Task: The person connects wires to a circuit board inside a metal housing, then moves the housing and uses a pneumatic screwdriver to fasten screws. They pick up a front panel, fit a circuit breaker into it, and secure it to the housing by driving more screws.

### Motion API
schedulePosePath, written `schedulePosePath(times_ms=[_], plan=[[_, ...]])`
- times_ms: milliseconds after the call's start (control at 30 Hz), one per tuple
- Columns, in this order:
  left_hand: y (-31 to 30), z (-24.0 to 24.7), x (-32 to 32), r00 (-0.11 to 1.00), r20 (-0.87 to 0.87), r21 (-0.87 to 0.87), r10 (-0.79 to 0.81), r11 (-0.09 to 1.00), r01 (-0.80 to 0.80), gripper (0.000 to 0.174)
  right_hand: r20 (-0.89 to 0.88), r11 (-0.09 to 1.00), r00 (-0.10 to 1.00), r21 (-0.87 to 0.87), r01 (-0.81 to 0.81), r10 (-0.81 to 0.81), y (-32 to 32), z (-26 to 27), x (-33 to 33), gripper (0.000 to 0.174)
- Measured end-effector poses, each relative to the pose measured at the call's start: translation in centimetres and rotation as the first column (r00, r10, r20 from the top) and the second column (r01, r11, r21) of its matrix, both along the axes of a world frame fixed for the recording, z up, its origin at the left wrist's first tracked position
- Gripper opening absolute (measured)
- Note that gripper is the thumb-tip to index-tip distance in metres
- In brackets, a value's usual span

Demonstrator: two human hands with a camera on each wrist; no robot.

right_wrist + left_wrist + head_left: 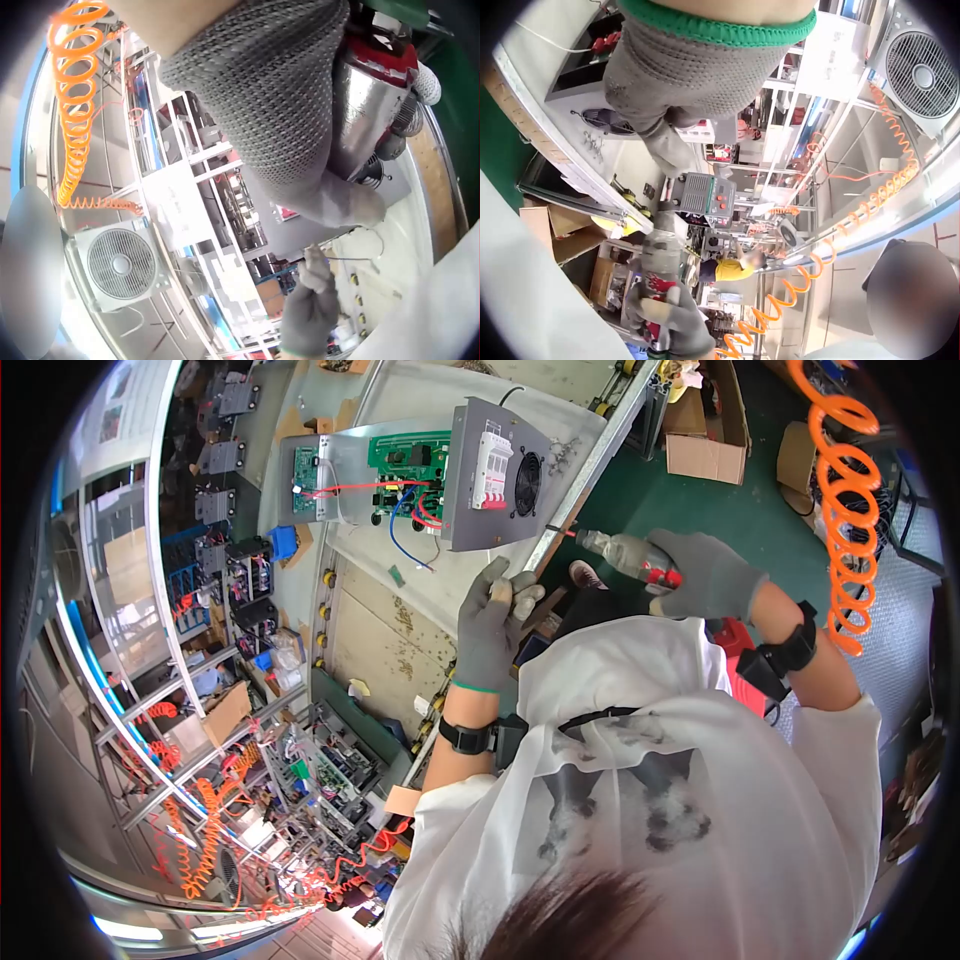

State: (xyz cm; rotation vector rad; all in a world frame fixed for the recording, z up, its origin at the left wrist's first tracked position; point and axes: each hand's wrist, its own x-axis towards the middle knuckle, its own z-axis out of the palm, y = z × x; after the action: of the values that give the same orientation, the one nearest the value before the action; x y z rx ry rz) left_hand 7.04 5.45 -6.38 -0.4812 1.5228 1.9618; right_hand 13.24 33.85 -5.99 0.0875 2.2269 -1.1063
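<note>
My gloved right hand grips a power screwdriver with a clear-wrapped body and red parts. Its thin bit points left, toward the workbench edge. Nearer the bench, my gloved left hand has its fingers bent inward, thumb side toward the fingertips; I cannot tell whether something small lies between them. Beyond it stands a grey metal panel carrying a white circuit breaker and a black fan. Behind the panel sit a green circuit board and red and blue wires.
A coiled orange air hose hangs at the right. Open cardboard boxes stand on the green floor past the bench rail. Small loose hardware lies by the fan. Shelving with electronics lines the left.
</note>
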Motion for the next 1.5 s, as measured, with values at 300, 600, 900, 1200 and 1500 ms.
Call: schedulePosePath(times_ms=[300, 600, 900, 1200, 1500], plan=[[1.6, -0.5, -1.3, 0.999, -0.02, 0.183, 0.048, 0.982, -0.044, 0.03, -0.059, 0.99, 0.996, -0.118, -0.073, 0.066, -2.0, 3.5, 1.8, 0.065], [1.2, 0.3, -0.9, 0.993, -0.116, 0.162, 0.013, 0.987, 0.006, 0.026, -0.014, 0.989, 0.999, -0.147, -0.032, 0.031, -3.3, 3.8, 1.5, 0.061], [-0.1, -0.5, -0.4, 0.986, -0.165, 0.255, -0.017, 0.965, 0.059, 0.031, -0.116, 0.979, 0.993, -0.196, -0.052, 0.03, -3.7, 3.3, 1.9, 0.059], [0.2, 0.5, -0.5, 0.966, -0.233, 0.042, -0.111, 0.991, 0.124, 0.035, -0.058, 0.972, 0.997, -0.23, -0.055, 0.042, -4.1, 3.3, 1.7, 0.06], [-0.8, 0.1, -1.2, 0.911, -0.367, 0.056, -0.188, 0.973, 0.224, 0.03, 0.112, 0.891, 0.992, -0.454, 0.002, 0.054, -4.0, 2.6, 1.6, 0.049]])
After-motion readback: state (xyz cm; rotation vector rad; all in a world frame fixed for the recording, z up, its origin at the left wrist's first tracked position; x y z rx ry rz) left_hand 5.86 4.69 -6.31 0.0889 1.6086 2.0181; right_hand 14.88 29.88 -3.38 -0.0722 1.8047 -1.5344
